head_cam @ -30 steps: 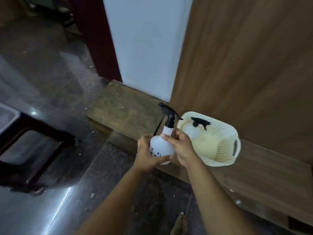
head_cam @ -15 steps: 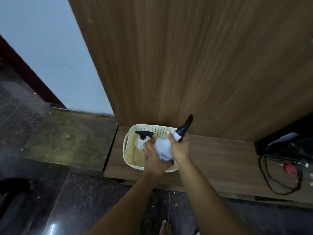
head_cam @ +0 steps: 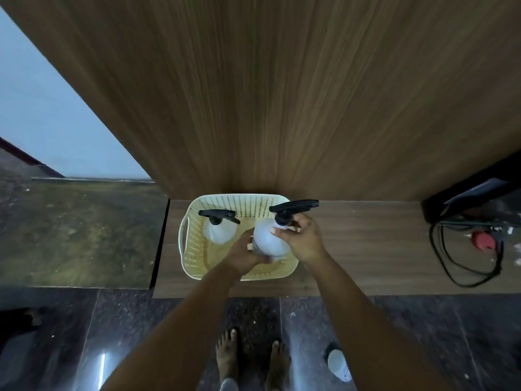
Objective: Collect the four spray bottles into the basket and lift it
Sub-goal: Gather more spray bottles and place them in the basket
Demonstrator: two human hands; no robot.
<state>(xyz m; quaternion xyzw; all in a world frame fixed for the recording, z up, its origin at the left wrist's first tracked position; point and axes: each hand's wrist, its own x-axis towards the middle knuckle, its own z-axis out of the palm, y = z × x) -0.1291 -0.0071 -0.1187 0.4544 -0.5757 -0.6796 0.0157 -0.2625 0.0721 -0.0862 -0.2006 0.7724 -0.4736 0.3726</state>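
Observation:
A cream perforated basket (head_cam: 191,249) sits on a low wooden ledge against a wood panel. One white spray bottle (head_cam: 218,231) with a black trigger head stands in its left half. I hold a second white spray bottle (head_cam: 269,238) upright over the basket's right half. My left hand (head_cam: 244,253) cups its lower body from the left and below, and my right hand (head_cam: 303,239) grips its shoulder and neck from the right. Whether its base touches the basket floor is hidden. A third spray bottle (head_cam: 339,365) lies on the dark floor at the lower right.
The wooden ledge (head_cam: 366,249) runs right to a black device with looped black cables (head_cam: 465,263) and a red part (head_cam: 483,241). A greenish stone slab (head_cam: 79,232) lies left of the ledge. Bare feet (head_cam: 248,359) stand on the dark tiled floor.
The view has swung right and down, centring on the basket. The held bottle went from left of the basket to over its right half, and from tilted to upright.

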